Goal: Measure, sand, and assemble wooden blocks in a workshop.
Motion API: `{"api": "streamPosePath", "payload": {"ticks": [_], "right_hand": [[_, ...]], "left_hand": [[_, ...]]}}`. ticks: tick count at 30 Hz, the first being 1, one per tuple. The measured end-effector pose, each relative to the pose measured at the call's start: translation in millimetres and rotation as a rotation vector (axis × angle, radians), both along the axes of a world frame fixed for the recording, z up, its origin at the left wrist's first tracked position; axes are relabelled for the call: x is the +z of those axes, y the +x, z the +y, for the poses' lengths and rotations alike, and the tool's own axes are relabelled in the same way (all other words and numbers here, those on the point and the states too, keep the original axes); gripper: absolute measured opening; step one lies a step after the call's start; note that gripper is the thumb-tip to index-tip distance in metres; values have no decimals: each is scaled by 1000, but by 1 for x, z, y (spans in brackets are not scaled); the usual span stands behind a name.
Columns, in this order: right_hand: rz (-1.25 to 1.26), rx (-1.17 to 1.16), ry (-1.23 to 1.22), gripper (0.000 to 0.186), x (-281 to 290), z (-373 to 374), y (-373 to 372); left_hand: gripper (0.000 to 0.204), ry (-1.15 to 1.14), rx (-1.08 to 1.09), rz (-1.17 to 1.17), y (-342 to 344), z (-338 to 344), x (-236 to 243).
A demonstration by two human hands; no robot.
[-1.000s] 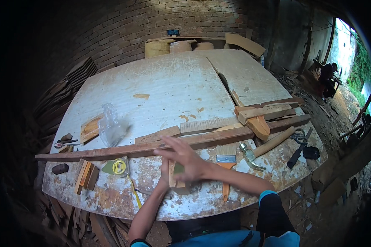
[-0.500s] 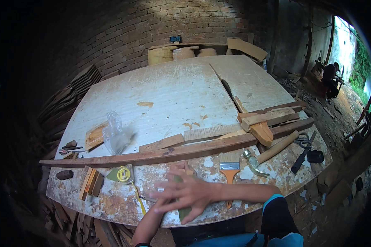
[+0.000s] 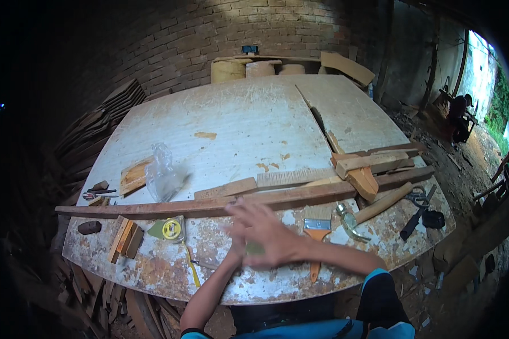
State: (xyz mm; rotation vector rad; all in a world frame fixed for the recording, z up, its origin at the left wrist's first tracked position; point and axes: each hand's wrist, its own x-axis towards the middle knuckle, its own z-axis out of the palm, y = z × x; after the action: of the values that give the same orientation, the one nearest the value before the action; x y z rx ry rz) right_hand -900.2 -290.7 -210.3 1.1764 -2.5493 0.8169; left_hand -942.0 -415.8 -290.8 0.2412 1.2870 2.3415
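My right hand [image 3: 272,236] reaches across the front of the worn table, its fingers stretched out and blurred by motion. It lies over my left hand [image 3: 237,244], whose fingers are mostly hidden. A bit of a green sheet [image 3: 256,248] shows beneath my right palm; whether either hand grips it cannot be made out. Just beyond the hands runs a long brown wooden bar [image 3: 209,207]. To their left lies a yellow tape measure [image 3: 172,229] on another green piece. On the right, near my wrist, is a paintbrush [image 3: 315,240] with an orange handle.
A hammer [image 3: 373,212], scissors [image 3: 417,196] and wood pieces [image 3: 359,175] lie to the right. A saw blade [image 3: 318,118] stands in the table's slot. At left are small wood blocks [image 3: 126,240] and a plastic bag [image 3: 163,175]. Another person [image 3: 460,116] sits far right.
Both hands have moved forward, toward the long bar, and my right hand has lifted in front of my left. The view has shifted slightly. The tools lie as before.
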Motion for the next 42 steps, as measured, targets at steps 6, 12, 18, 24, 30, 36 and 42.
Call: {"api": "streamPosePath", "payload": {"ticks": [6, 12, 18, 24, 30, 36, 42], "right_hand": [[-163, -13, -144, 70, -8, 10, -25], [-432, 101, -559, 72, -28, 14, -32], [-627, 126, -753, 74, -20, 5, -22], [-163, 176, -468, 81, 9, -2, 0], [-468, 33, -563, 91, -30, 4, -20], [-406, 105, -329, 99, 2, -3, -5], [-72, 194, -63, 96, 1, -6, 5]], "left_hand": [[50, -6, 34, -22, 6, 5, 21], [59, -35, 280, 524, -8, 4, -16], [47, -251, 541, 1076, 0, -15, 33], [48, -404, 620, 1213, -1, -27, 32], [53, -332, 579, 1102, -4, -28, 25], [55, -364, 600, 1158, -2, -30, 34], [56, -271, 568, 1193, -3, -27, 38]]}}
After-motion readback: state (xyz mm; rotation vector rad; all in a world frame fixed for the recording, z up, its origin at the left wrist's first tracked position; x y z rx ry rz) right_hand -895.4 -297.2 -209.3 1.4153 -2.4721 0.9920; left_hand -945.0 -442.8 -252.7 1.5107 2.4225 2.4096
